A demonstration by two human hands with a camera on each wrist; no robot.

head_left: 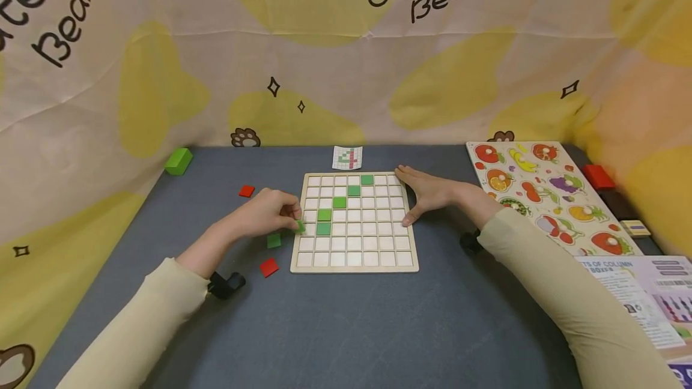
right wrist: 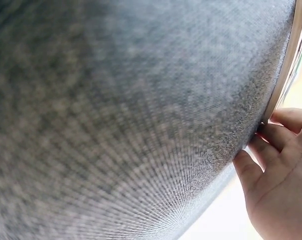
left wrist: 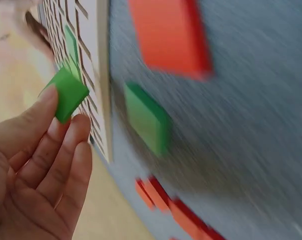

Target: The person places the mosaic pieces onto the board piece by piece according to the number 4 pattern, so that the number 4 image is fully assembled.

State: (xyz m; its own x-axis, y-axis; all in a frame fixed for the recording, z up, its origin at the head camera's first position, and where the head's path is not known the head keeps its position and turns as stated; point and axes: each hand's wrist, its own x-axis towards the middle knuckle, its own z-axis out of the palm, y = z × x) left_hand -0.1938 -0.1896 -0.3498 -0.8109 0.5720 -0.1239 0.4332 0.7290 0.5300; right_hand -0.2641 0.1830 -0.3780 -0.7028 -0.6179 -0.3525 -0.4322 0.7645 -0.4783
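Note:
My left hand (head_left: 265,214) pinches a small green square tile (left wrist: 71,92) between thumb and fingers, at the left edge of a wooden grid board (head_left: 354,244). Several green tiles (head_left: 339,202) lie in the board's cells in a stepped diagonal from its upper right. My right hand (head_left: 432,192) rests along the board's right edge, with thumb and fingers spread apart. In the right wrist view, its fingertips (right wrist: 241,159) are down at the board's corner. On the table beside the left hand lie a loose green tile (head_left: 274,241) and two red tiles (head_left: 268,267).
A small card with a coloured grid pattern (head_left: 348,158) lies behind the board. To the right are a fruit-picture board (head_left: 546,197), a printed sheet (head_left: 632,293) and a red block (head_left: 598,177). A green block (head_left: 179,161) sits at the back left, before a patterned cloth wall.

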